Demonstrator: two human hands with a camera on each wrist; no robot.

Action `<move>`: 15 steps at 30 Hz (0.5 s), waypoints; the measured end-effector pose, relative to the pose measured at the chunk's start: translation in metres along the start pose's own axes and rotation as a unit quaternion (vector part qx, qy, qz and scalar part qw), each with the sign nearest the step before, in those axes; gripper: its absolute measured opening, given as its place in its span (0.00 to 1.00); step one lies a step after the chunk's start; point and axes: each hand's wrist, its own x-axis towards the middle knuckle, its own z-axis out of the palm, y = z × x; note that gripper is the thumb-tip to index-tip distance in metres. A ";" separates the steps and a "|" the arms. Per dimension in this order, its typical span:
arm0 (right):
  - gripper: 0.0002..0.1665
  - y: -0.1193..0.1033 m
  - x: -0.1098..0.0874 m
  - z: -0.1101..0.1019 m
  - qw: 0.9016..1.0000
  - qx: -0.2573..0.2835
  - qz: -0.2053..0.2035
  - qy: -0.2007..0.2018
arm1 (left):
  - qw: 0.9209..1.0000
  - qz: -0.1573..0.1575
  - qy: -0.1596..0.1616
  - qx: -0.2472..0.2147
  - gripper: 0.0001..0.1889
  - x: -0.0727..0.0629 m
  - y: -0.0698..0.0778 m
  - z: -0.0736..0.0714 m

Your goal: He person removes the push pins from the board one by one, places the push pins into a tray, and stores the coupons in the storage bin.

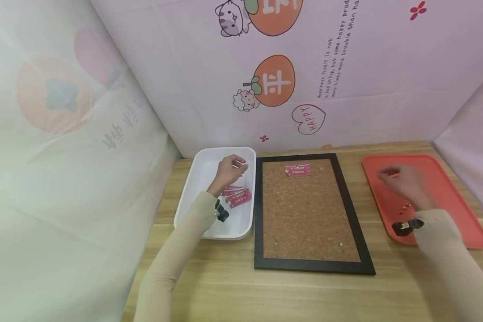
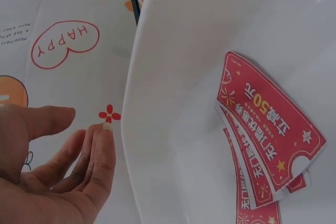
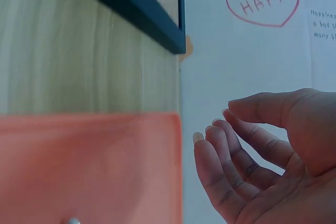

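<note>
My left hand [image 1: 229, 172] hovers over the white tray [image 1: 191, 188], fingers loosely bent, thumb apart from the fingertips, holding nothing. Just below it, red coupons [image 2: 268, 124] lie fanned and overlapping in that tray. Over the red tray [image 1: 446, 192] hangs my right hand [image 1: 406, 181], its fingers loosely curved; the right wrist view shows a gap between thumb and most fingertips, and nothing held. Small pins [image 1: 404, 207] lie on the red tray near the right wrist. Between the trays, a framed cork board [image 1: 310, 210] bears one pink-red coupon [image 1: 298, 170] near its top edge.
Small pin-like dots [image 1: 341, 244] show near the board's lower corners. The trays and board rest on a wooden table [image 1: 306, 295]. A printed white cloth [image 1: 209, 112] rises behind the table, with more cloth at both sides.
</note>
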 end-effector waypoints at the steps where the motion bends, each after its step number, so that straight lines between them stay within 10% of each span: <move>1: 0.33 -0.003 0.002 0.001 1.000 -0.004 -0.004 0.001 | 1.000 0.001 -0.002 0.000 0.14 0.000 0.002 0.002; 15: 0.23 -0.042 0.036 0.032 0.998 0.022 -0.060 -0.005 | 0.999 0.020 -0.024 0.024 0.18 0.009 0.030 0.034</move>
